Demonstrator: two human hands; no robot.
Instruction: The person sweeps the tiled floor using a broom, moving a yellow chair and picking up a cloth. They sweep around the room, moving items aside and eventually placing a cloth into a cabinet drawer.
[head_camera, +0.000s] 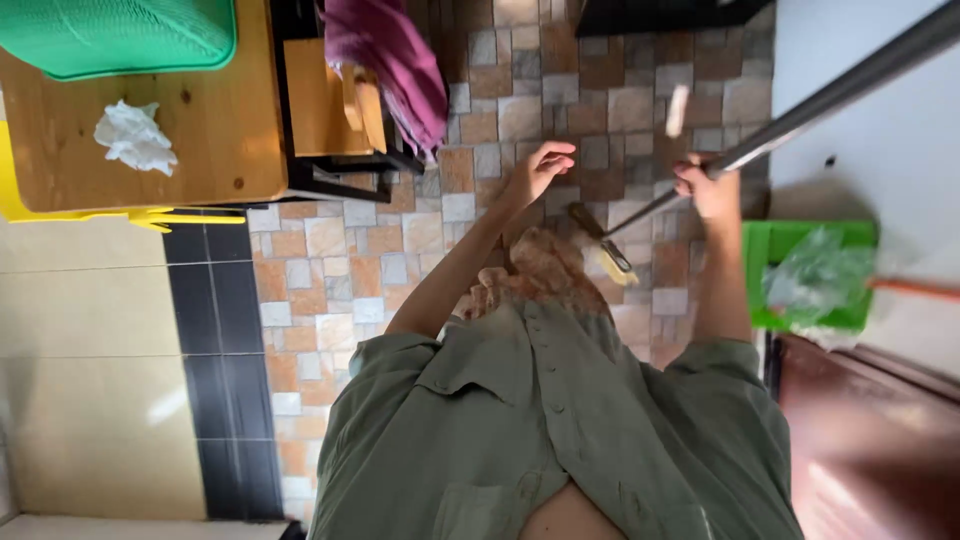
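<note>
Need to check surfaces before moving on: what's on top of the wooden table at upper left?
On the wooden table lie a crumpled white tissue and a green mesh basket, cut off by the frame. Whatever sits under the basket is hidden.

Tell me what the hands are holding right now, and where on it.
The right hand grips a long metal pole partway along its shaft, above the brush head. The left hand is open and holds nothing.

Long grey metal broom handle (800, 115), slanted from upper right down toward centre, gripped at mid-length. Ends in a small yellow-bristled head (612, 262) just above the mosaic tile floor.
</note>
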